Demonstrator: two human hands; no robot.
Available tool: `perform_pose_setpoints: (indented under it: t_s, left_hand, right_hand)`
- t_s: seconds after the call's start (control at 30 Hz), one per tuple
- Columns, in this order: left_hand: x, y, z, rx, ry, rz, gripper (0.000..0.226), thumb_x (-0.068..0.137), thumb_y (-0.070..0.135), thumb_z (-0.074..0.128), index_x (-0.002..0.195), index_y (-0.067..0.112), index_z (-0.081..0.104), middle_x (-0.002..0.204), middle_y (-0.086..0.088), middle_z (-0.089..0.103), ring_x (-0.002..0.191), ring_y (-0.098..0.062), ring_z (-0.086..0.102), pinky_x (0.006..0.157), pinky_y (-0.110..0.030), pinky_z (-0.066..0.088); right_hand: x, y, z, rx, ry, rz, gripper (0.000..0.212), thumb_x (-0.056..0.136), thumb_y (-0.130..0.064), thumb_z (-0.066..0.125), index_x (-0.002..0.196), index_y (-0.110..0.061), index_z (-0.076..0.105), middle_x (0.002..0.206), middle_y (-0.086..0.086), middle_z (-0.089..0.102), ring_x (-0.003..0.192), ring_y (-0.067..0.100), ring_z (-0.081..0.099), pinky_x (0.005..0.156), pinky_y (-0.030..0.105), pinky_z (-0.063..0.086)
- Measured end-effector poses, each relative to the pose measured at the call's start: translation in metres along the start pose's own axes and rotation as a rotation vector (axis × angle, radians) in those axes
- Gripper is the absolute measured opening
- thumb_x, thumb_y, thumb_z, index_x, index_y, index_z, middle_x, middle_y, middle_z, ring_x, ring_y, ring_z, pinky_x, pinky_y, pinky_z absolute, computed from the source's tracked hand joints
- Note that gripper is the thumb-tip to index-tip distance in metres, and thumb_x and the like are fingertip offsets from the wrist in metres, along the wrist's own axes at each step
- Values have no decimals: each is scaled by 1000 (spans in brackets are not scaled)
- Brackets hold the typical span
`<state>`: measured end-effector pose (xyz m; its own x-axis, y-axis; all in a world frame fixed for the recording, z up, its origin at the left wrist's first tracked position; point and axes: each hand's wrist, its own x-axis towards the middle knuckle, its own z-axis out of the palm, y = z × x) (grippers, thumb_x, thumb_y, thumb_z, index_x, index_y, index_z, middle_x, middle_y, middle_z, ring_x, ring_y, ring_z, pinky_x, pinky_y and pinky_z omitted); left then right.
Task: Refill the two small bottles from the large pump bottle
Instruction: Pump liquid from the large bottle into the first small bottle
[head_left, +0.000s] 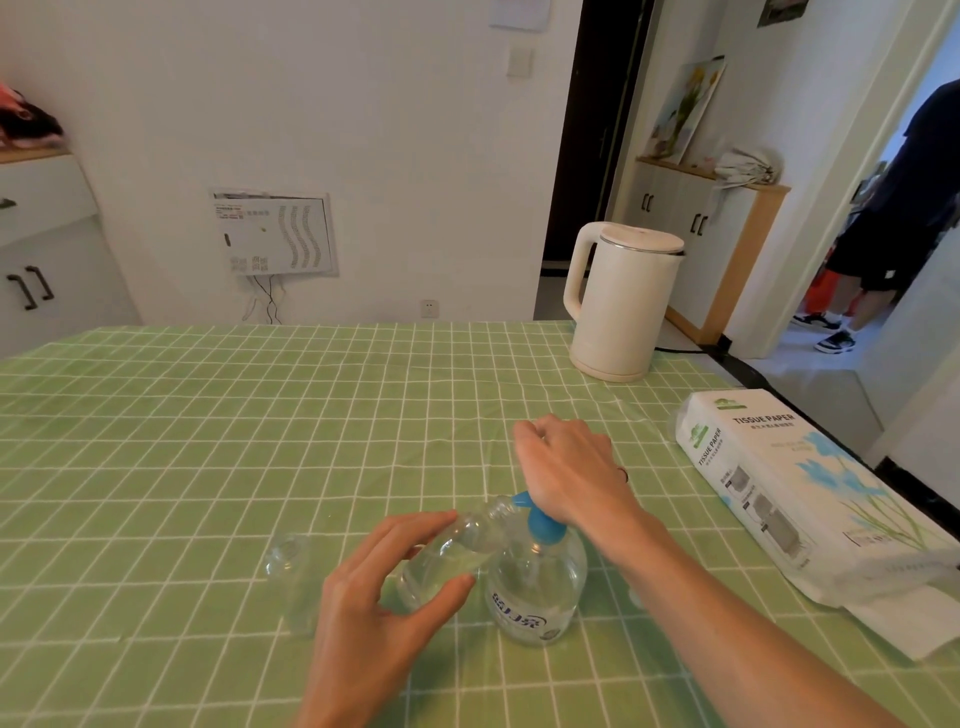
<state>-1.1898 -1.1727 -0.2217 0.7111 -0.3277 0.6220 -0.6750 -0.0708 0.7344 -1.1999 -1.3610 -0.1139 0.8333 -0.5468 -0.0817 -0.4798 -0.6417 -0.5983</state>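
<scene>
— On the green tablecloth (208, 441), where's the pump bottle (535, 592)?
— Centre-front. Right hand (566, 467) presses its pump, fingers loose; left hand (374, 608) clamps a tilted small bottle (447, 561) to the spout.

Spans the lower two thirds of the frame: table (208, 441) under a green cloth checked in white. Carries a white kettle (623, 306) at upper right, by the far edge; a tissue pack (810, 499) flat along the right edge, over a white sheet (914, 631); a large pump bottle (535, 592) upright at lower centre; a small clear bottle (291, 582) upright to its left, apart.
</scene>
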Motion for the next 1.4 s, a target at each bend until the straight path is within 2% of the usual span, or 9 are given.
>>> perform_pose_setpoints:
  t_s: [0.27,0.47,0.6,0.8,1.03,1.2,1.4]
  left_hand:
    - [0,2,1,-4,-1,8,44,79,38,80,121,32,71,117,21,74,107,-5,72,88,-12,53]
    - [0,0,0,7,-10,7,46,79,39,81,123,33,71,118,20,74,108,-7,72,88,-14,54]
    - [0,-2,0,8,-9,-7,46,79,40,81,123,33,71,118,20,74,108,-7,72,88,-16,54]
    - [-1,-1,-1,15,-6,-9,46,79,40,80,123,32,72,117,20,75,108,-8,72,88,-16,54]
    - [-1,1,-1,9,-10,-1,46,79,39,80,123,34,71,117,21,74,107,-6,72,88,-14,54]
    - [-1,-3,-1,9,-8,-33,46,79,40,80,123,31,72,118,19,75,109,-8,72,90,-19,55]
    - [-1,-1,1,3,-10,-17,44,79,38,81,121,31,73,117,18,75,107,-10,73,88,-19,55]
  right_hand:
    - [-1,-1,0,-39,-19,9,35,106,-40,34,79,-21,47,114,12,61,117,33,48,108,59,43]
    - [3,-2,-4,-111,0,-22,36,105,-43,33,97,-17,56,120,10,58,123,33,45,112,62,39]
    - [2,-1,1,-71,-12,6,32,105,-39,34,81,-21,45,116,12,60,120,36,47,110,61,41]
    - [1,0,2,-87,-2,0,33,106,-39,35,84,-18,50,116,12,61,121,36,47,111,61,40]
    - [4,-1,-3,-135,-4,-33,39,107,-44,34,108,-17,62,123,9,58,126,33,45,113,61,38]
    - [4,1,0,-70,-17,-12,34,105,-40,36,82,-19,49,114,12,63,118,35,49,108,60,43]
    - [2,-1,1,-81,-16,0,32,103,-39,37,79,-21,45,115,11,62,117,35,49,109,59,42]
